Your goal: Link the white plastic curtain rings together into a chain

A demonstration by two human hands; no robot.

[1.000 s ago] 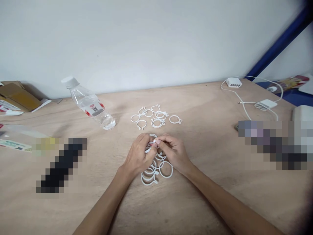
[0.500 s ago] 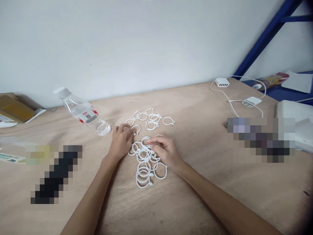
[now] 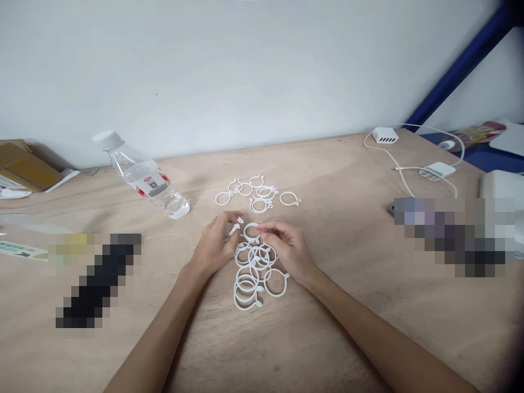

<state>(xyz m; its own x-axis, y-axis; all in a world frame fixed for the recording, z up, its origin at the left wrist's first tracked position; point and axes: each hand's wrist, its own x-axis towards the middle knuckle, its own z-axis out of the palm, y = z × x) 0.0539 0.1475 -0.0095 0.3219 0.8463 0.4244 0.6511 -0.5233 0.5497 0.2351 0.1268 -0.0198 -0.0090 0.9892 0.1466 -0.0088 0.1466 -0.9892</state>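
The left hand (image 3: 213,245) and right hand (image 3: 287,249) are apart, with a narrow gap between them, raised just above a tangled pile of white plastic curtain rings (image 3: 246,284). A small white tab (image 3: 234,230) shows at the left fingertips (image 3: 227,219), though whether it is gripped cannot be told. The right fingertips (image 3: 262,228) sit just beside a ring (image 3: 251,224) at the top of the pile.

The rings overlap and their tabs could catch on one another, so lifting one risks dragging its neighbours along. A hurried pull could also send a loose ring into the smaller group of rings (image 3: 257,191) just beyond.

At upper left of that group, a clear water bottle (image 3: 145,177) lies on the plywood worktop (image 3: 327,338), where a careless elbow could knock it. A white USB charger (image 3: 385,135) and its white cable (image 3: 409,169) sit at upper right. Blurred patches at lower left and right hide whatever lies there.
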